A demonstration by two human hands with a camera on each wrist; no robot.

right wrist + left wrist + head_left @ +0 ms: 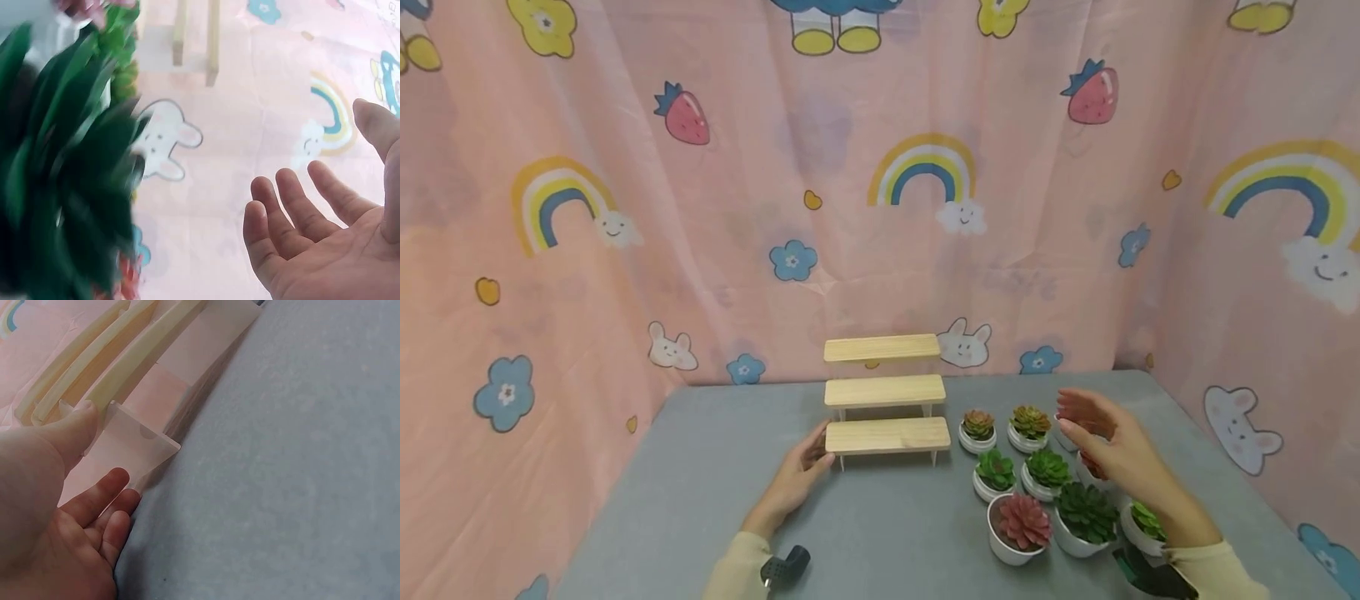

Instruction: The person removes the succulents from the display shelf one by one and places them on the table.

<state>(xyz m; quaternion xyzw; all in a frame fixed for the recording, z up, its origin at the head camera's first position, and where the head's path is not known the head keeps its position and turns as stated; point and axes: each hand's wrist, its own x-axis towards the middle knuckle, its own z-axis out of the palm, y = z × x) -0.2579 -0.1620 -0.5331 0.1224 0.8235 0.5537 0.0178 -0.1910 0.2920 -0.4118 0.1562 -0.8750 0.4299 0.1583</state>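
Note:
A stepped display stand [887, 435] has three pale wooden shelves on translucent supports. My left hand [790, 483] grips the left end of its lowest shelf, thumb in front and fingertips behind. In the left wrist view, the thumb [78, 425] lies on the shelf end; the other visible fingers bend loosely beside the translucent support [134, 440], with the index finger hidden. My right hand [1120, 450] hovers over the right side of the potted succulents, holding nothing; its fingers [300, 206] are spread and slightly bent. Below it, a red succulent [1092, 467] is partly hidden.
Several succulents in white pots stand right of the stand, including a pink-red one [1026, 522], a dark green one [1086, 512] and an orange-tipped one [977, 425]. They share a grey table [700, 500]. A pink printed curtain [737, 208] hangs behind and at the sides.

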